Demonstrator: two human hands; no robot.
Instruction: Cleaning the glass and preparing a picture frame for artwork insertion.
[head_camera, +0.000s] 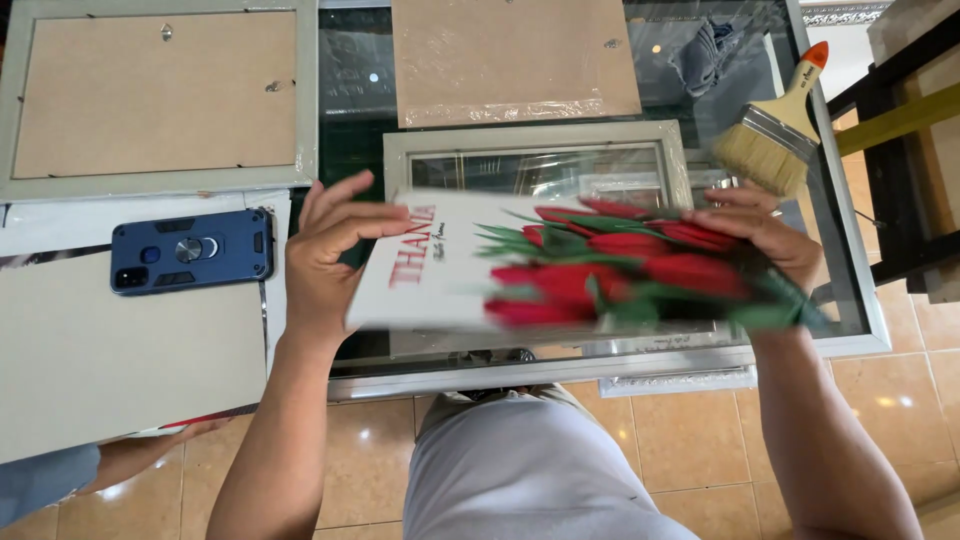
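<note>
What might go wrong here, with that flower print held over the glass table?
The tulip print is gripped only at its ends by the left hand and right hand, so it might bend or crease. Lowered carelessly, it may knock the empty frame below. The paintbrush lies close by and might get nudged.

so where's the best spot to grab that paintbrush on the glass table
Grip the paintbrush by its pale wooden handle, coming from the table's far right corner. The handle angles up and away toward that corner with its orange tip free, while the bristles point down toward the right hand.
</note>
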